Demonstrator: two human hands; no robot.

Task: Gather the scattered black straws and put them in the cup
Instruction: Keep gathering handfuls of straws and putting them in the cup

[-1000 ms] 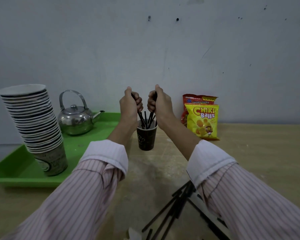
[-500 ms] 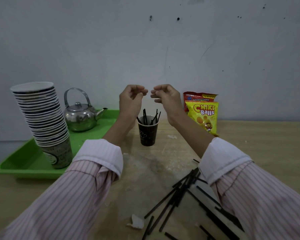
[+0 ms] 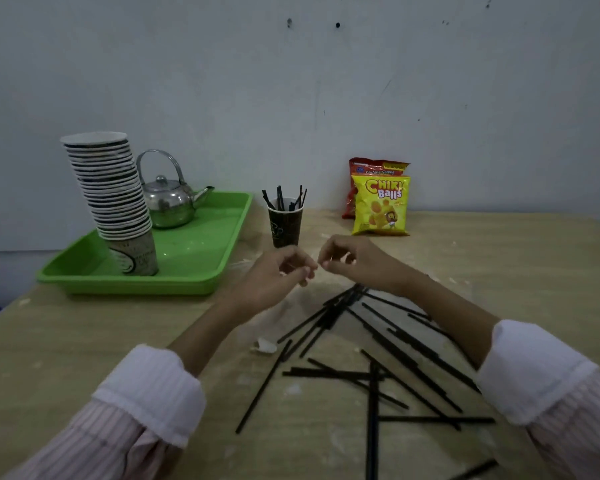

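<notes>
A dark paper cup [image 3: 285, 226] stands on the wooden table with several black straws [image 3: 284, 199] sticking up out of it. Many more black straws [image 3: 378, 344] lie scattered across the table in front of me. My left hand [image 3: 277, 276] and my right hand [image 3: 355, 260] hover side by side just in front of the cup, above the far end of the scattered straws. Both hands hold nothing, with fingers loosely curled and fingertips close together.
A green tray [image 3: 194, 271] at the left holds a tall stack of paper cups [image 3: 113, 195] and a metal kettle [image 3: 168, 202]. Two snack bags [image 3: 380, 202] lean against the wall right of the cup. A white paper scrap [image 3: 264, 346] lies among the straws.
Both hands let go of the straws in the cup, lifted away, then came down and toward me. The straws now stand loose in the cup.
</notes>
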